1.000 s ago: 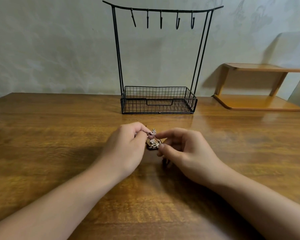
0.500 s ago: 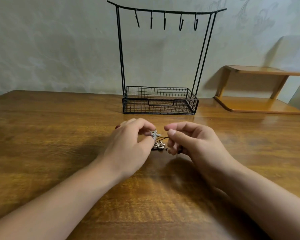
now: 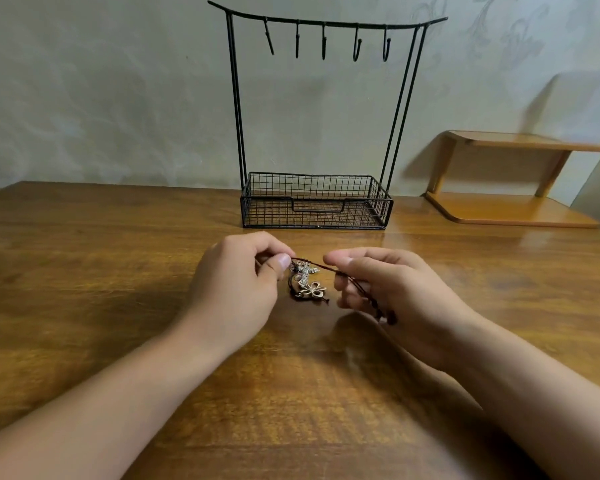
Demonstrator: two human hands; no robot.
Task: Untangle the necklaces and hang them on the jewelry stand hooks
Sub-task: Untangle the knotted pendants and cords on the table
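A small tangle of necklaces (image 3: 307,284) with dark cords and metal flower-like pendants lies on the wooden table between my hands. My left hand (image 3: 238,289) pinches one end of a dark red cord (image 3: 321,267) between thumb and forefinger. My right hand (image 3: 388,296) pinches the same cord a little to the right, and the cord's beaded end runs down under its fingers. The cord is stretched between both hands just above the pendants. Behind them stands the black wire jewelry stand (image 3: 317,202), its several hooks (image 3: 324,43) bare.
The stand's mesh basket (image 3: 381,209) sits at the table's back, against a pale wall. A small wooden two-tier shelf (image 3: 510,209) stands at the back right. Bare wood table (image 3: 84,271) spreads left and in front of my arms.
My hands have drawn apart, pulling a dark red cord out of the tangle. The pendants now lie exposed on the table between them.
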